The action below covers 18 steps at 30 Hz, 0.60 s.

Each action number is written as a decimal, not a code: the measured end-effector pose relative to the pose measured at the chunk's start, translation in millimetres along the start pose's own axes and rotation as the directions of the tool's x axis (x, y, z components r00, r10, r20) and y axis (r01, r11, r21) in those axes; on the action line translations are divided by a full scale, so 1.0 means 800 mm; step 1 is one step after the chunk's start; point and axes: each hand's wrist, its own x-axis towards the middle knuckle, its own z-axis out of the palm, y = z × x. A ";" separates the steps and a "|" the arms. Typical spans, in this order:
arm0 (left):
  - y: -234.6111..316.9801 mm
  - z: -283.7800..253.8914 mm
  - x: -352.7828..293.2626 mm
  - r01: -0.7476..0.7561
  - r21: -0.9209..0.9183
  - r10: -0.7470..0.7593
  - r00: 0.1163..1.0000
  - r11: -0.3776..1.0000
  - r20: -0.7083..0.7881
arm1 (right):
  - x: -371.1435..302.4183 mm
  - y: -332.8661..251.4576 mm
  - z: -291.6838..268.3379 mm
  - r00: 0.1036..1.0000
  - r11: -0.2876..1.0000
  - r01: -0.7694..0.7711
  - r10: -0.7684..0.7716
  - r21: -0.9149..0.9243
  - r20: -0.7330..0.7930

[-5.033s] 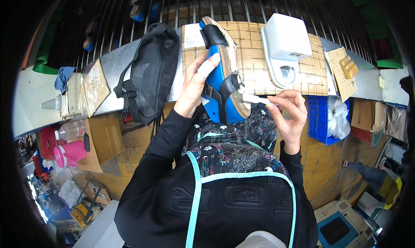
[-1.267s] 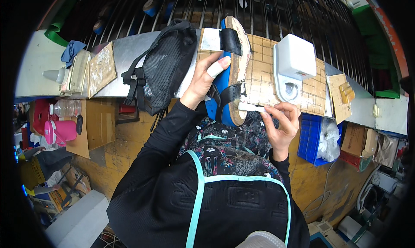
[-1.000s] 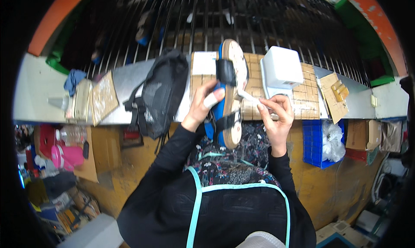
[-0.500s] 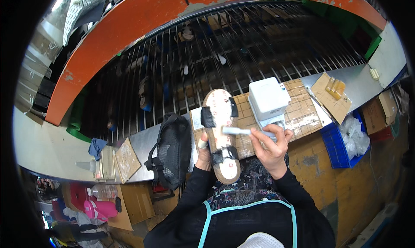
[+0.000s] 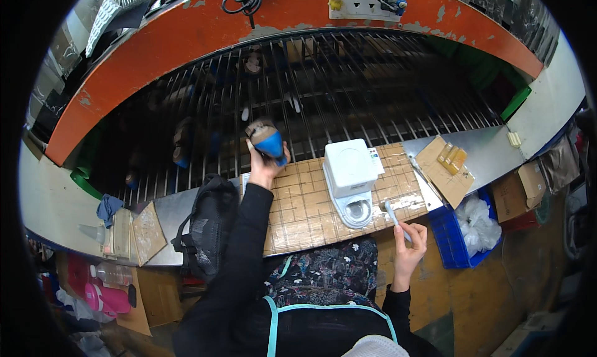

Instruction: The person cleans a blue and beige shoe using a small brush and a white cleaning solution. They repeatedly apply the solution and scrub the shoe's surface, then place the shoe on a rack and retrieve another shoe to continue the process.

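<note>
1. Head view: my left hand (image 5: pixel 266 165) is stretched out over the metal rack (image 5: pixel 323 102), grip clamped on the blue-strapped sandal (image 5: pixel 265 139).
2. I judge the brushing done, with setting the sandal on the rack left.
3. My right hand (image 5: pixel 407 245) is drawn back at the counter (image 5: pixel 305 201) edge, grip closed on the small brush (image 5: pixel 395 219), near the white glue pot (image 5: pixel 352 180).

Orange frame (image 5: pixel 186 52) arches over perhaps-metal bars (image 5: pixel 348 96).
</note>
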 end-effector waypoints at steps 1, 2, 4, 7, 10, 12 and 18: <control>0.011 0.001 0.020 -0.044 -0.007 0.044 0.996 0.999 -0.083 | -0.001 0.001 -0.003 1.000 1.000 -0.009 0.009 -0.010 -0.002; 0.018 -0.002 0.038 -0.217 0.041 0.220 0.970 0.975 -0.107 | -0.002 0.002 -0.006 1.000 0.999 0.028 -0.029 -0.043 -0.012; 0.032 -0.015 0.068 -0.392 0.073 0.399 0.900 0.917 -0.177 | -0.003 0.002 -0.010 1.000 1.000 0.011 -0.011 -0.023 -0.011; 0.047 -0.046 0.095 -0.526 0.129 0.542 0.811 0.841 -0.221 | -0.005 -0.001 -0.014 0.999 0.997 0.013 -0.010 -0.078 0.035; 0.059 -0.061 0.099 -0.577 0.128 0.590 0.793 0.807 -0.149 | -0.005 -0.006 -0.015 0.993 0.972 0.049 -0.023 -0.228 0.116; 0.058 -0.053 0.087 -0.578 0.057 0.580 0.805 0.814 -0.126 | -0.003 -0.010 -0.013 0.983 0.927 0.143 -0.093 -0.346 0.157; -0.033 -0.007 0.011 -0.623 0.596 0.779 0.628 0.506 -0.004 | 0.008 -0.016 0.005 0.911 0.751 0.412 -0.344 -0.516 0.227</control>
